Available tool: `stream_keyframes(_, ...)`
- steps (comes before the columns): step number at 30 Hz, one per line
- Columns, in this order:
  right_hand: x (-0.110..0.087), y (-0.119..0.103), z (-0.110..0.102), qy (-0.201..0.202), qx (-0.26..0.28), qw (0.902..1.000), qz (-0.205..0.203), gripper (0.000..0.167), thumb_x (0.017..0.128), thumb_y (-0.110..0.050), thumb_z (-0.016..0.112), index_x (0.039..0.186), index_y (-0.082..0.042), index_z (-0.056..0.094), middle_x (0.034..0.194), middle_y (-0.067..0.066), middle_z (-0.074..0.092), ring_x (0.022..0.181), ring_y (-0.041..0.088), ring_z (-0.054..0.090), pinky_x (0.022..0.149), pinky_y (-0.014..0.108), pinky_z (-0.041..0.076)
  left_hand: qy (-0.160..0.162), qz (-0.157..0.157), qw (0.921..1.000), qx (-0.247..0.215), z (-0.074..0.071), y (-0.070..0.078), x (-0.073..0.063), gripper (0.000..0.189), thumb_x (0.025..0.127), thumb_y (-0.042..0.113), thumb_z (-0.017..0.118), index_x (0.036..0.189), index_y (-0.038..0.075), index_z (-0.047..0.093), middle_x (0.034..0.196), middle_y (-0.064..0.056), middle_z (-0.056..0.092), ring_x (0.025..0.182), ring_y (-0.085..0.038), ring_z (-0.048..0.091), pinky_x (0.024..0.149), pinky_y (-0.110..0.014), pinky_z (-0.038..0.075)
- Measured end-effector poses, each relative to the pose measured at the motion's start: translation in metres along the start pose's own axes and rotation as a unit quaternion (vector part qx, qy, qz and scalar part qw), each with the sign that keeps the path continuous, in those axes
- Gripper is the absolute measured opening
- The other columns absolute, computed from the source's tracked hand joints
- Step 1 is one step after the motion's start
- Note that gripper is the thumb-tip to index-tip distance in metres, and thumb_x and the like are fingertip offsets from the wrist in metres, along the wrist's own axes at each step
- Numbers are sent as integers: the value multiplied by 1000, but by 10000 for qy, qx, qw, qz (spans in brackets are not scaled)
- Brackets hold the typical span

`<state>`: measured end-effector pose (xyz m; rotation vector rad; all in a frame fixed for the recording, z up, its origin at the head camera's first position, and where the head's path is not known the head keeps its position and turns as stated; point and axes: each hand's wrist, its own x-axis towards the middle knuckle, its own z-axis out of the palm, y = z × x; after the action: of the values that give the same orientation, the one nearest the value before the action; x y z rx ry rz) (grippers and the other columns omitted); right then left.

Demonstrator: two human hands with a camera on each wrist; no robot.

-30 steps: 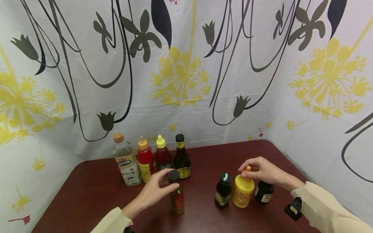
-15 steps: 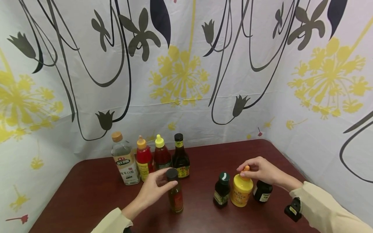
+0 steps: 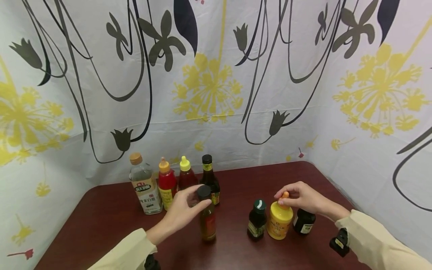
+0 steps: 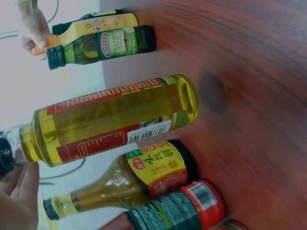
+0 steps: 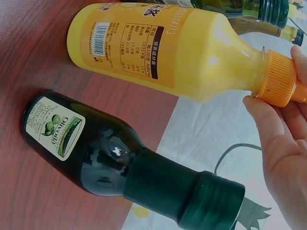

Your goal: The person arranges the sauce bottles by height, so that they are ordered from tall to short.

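Conceivably, the oil bottle [image 4: 115, 122] and yellow bottle [image 3: 279, 221] could be tipped, pinched only up top by left grip [image 3: 183, 210] and right grip [image 3: 303, 197].

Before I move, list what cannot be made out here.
Head view: writing on the oil bottle, too blurred.
Head view: lower front of the yellow-capped bottle, hidden by the left grip.
Head view: fine print on the clear bottle, too small.
Head view: left-wrist gadget, cut off by the bottom edge.
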<state>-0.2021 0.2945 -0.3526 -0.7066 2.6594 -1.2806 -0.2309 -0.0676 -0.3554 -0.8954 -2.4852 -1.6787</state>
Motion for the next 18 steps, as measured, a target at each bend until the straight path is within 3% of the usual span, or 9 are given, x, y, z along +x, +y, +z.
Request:
stream_keyframes(8, 2, -1, 0, -9, -95, 9998, -159, 20, 84, -18, 61, 98, -5, 64, 94, 15, 64, 76, 9, 59, 61, 29, 52, 8, 204, 9997, -135, 13, 6, 16, 40, 81, 24, 66, 116, 9, 56, 106, -5, 62, 92, -13, 60, 75, -24, 49)
stream_keyframes(14, 0, -1, -1, -41, 62, 9996, -287, 19, 85, -14, 60, 98, -1, 64, 94, 18, 63, 77, 9, 61, 62, 28, 52, 105, 340, 9994, 37, 28, -3, 30, 43, 82, 26, 64, 118, 5, 54, 107, -10, 61, 92, -17, 61, 75, -29, 50)
stream_keyframes(18, -1, -1, -1, -45, 149, 9994, -315, 20, 85, -12, 60, 99, 1, 63, 95, 17, 63, 78, 10, 61, 63, 28, 52, 194, 260, 9993, 159, 37, -10, 39, 45, 82, 27, 64, 120, 4, 53, 107, -9, 61, 90, -16, 61, 73, -24, 50)
